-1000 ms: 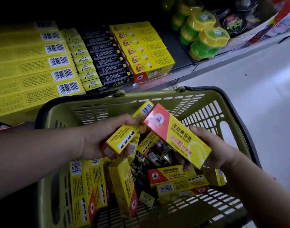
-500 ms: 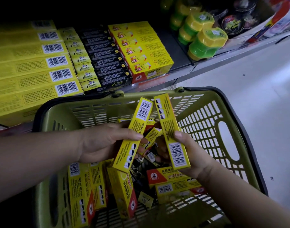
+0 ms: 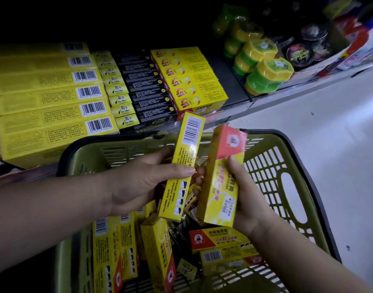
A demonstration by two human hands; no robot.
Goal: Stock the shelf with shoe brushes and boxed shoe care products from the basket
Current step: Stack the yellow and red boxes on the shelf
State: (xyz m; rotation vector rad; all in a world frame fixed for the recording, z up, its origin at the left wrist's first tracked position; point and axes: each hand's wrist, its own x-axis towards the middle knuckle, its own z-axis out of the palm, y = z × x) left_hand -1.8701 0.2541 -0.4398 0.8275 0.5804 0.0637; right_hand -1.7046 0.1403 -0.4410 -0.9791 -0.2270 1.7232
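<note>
Over the green basket (image 3: 287, 187), my left hand (image 3: 139, 185) grips a long yellow box (image 3: 182, 166) upright, its barcode end up. Beside it my right hand (image 3: 244, 199) holds a second yellow box with a red end (image 3: 221, 176), also upright, its printed face toward me. The two boxes stand close side by side. Several more yellow and red boxes (image 3: 215, 240) lie jumbled in the basket, with small dark packets among them. On the low shelf (image 3: 240, 106) behind lie rows of yellow boxes (image 3: 189, 79).
Long yellow barcode boxes (image 3: 50, 106) fill the shelf's left part, then small pale boxes and black boxes (image 3: 147, 96). Green-and-yellow tubs (image 3: 265, 75) and round tins (image 3: 299, 56) stand to the right. Pale floor (image 3: 329, 134) lies right of the basket.
Both hands have risen with their boxes, closer to the shelf. The right-hand box has turned from its barcode side to its printed face with the red end up.
</note>
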